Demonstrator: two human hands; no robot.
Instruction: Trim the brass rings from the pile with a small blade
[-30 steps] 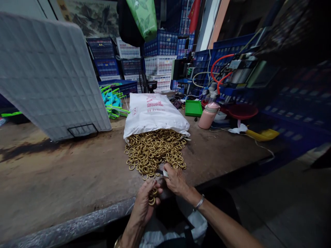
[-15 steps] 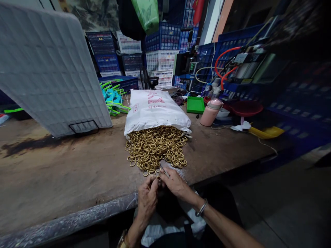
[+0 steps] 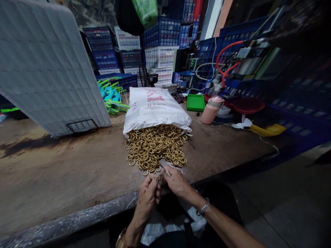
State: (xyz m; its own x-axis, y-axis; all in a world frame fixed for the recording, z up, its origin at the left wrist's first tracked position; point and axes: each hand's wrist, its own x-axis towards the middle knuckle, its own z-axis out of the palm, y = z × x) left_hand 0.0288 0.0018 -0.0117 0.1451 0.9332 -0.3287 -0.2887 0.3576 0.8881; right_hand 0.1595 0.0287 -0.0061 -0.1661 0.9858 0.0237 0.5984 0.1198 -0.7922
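Note:
A heap of brass-coloured rings [image 3: 157,146] spills from the mouth of a white sack [image 3: 157,106] onto the workbench. Just in front of the heap, my left hand [image 3: 148,193] is closed, pinching what looks like one ring by its edge; fingers hide most of it. Beside it, my right hand [image 3: 178,182] is closed around a slim metal tool [image 3: 168,172], perhaps a small blade, whose thin end points up and left toward the rings. Both hands are close together at the bench's front edge, fingertips nearly touching.
On the left stands a large pale ribbed panel [image 3: 51,69]. Green and blue plastic pieces [image 3: 112,96] lie behind it. Right of the sack are a green tray [image 3: 196,102], a pink bottle [image 3: 212,110] and a red dish [image 3: 248,106]. Stacked crates [image 3: 161,57] line the back.
My hands have drawn slightly apart at the fingertips, and the right hand with the tool has turned a little. The view has tilted slightly; the heap looks the same.

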